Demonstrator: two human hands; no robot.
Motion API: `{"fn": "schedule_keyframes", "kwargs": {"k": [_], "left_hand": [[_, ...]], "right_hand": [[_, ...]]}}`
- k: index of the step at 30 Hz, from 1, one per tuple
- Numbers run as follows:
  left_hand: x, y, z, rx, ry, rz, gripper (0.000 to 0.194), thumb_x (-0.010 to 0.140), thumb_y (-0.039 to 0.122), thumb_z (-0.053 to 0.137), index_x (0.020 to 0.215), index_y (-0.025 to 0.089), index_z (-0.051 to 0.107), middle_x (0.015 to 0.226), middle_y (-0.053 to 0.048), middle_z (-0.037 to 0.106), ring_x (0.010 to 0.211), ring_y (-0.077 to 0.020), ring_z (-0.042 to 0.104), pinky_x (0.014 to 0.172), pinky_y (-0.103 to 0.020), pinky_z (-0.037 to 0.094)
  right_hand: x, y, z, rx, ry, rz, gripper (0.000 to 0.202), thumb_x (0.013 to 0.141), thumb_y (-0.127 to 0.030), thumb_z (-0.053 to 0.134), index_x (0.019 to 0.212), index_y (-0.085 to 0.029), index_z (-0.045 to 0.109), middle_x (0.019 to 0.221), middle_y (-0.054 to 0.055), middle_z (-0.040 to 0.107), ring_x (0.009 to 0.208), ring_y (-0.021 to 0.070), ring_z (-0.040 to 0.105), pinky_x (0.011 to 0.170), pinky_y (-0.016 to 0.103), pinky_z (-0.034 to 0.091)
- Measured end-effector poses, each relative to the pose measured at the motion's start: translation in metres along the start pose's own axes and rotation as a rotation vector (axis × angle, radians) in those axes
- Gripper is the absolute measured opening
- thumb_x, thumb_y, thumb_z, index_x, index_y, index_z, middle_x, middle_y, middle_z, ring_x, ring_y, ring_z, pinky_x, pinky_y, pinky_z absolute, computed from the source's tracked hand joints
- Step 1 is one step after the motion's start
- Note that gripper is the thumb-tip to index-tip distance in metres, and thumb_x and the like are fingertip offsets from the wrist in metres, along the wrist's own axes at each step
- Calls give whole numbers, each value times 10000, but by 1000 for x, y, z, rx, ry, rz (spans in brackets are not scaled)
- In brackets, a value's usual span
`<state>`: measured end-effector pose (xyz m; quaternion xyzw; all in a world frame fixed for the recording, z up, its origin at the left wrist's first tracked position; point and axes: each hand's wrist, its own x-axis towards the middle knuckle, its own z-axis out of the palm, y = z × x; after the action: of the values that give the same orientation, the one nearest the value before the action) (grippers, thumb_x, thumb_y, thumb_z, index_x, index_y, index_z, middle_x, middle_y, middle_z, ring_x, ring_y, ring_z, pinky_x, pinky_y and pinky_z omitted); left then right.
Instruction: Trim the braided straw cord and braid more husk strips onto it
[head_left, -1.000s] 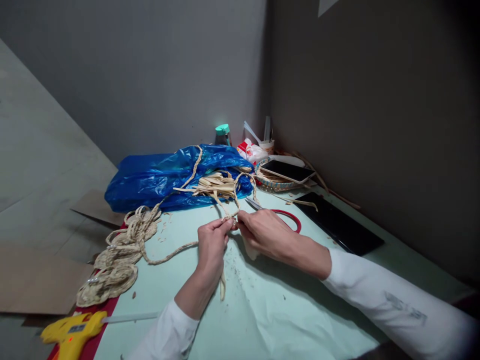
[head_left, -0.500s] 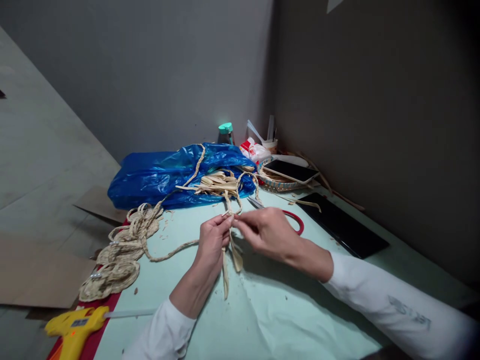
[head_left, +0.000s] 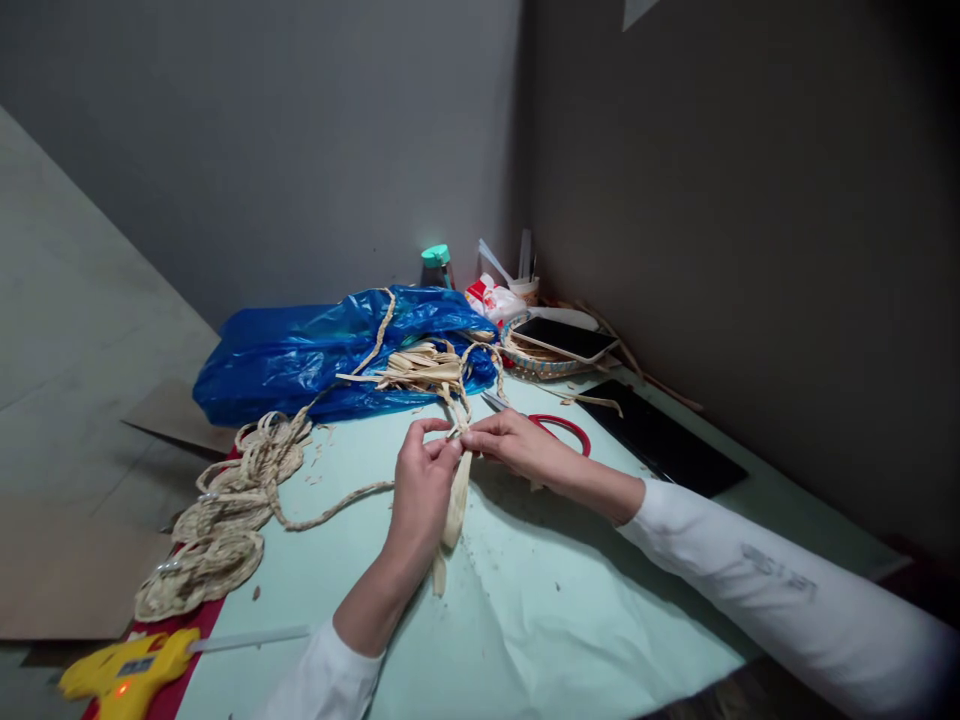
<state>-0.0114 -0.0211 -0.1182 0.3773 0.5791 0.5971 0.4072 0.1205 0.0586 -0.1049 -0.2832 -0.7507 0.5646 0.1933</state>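
My left hand (head_left: pixel 426 480) pinches a braid of pale, flat dried-leaf strips (head_left: pixel 457 500) between thumb and fingers. Close against it, my right hand (head_left: pixel 514 445) is closed on the same braid from the other side. Loose strip ends hang below the fingers toward me, and the plaited part runs up toward the blue bag. The exact crossing of the strips is hidden by the fingertips. A long finished braid (head_left: pixel 337 508) passes left from my left hand to a heap of looped braid (head_left: pixel 225 515). Red-handled scissors (head_left: pixel 562 432) lie just beyond my right hand.
A blue plastic bag (head_left: pixel 277 355) with a bundle of dried strips (head_left: pixel 424 368) lies at the back. A yellow glue gun (head_left: pixel 131 675) sits at the left edge, its light glowing. To the right are a phone (head_left: pixel 566 338) on a woven basket (head_left: pixel 517 362) and a black panel (head_left: pixel 667 440).
My right hand has come in closer to my left, with less bend at the wrist. The loose strips now hang bunched together below my fingers. The view has turned slightly right.
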Motion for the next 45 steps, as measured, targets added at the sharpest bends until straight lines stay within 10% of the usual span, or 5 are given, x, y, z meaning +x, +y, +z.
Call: {"fn": "schedule_keyframes", "kwargs": {"k": [16,22,31,40,45], "left_hand": [[-19,-7,13,822,20,722,190,888,183,532,869,199,720,913,-89,746,867,-230,659,814,-337,456],[-6,5,-2,627,239,497,177,869,264,559,800,187,703,856,-75,690,882,-233,598,825,-346,430],[1,10,4,-115,-212,-83,209,761,346,697,758,141,655,681,-2,593,582,-95,506,560,-204,390],[2,-2,-1,-66,-28,-97,247,651,340,794,737,112,754,599,-27,629,596,-131,552,592,-236,419],[4,0,-1,-129,-14,-85,247,611,278,808,803,124,794,769,-81,730,739,-179,617,722,-277,459]], "right_hand": [[8,11,4,565,231,37,220,726,-341,674,736,-122,687,596,-3,585,455,57,356,421,196,229],[9,11,2,545,236,19,305,729,-361,688,545,-146,574,540,-30,506,464,58,364,437,210,218],[1,6,8,310,81,-164,245,872,-360,538,741,-162,597,648,-3,575,623,126,528,611,235,409],[-4,-5,-15,50,-124,28,570,876,-261,500,1433,-164,430,867,55,696,674,164,572,624,279,452],[1,-2,-25,34,-34,-3,290,859,-354,594,1041,-154,700,741,14,626,612,112,495,561,228,367]]}}
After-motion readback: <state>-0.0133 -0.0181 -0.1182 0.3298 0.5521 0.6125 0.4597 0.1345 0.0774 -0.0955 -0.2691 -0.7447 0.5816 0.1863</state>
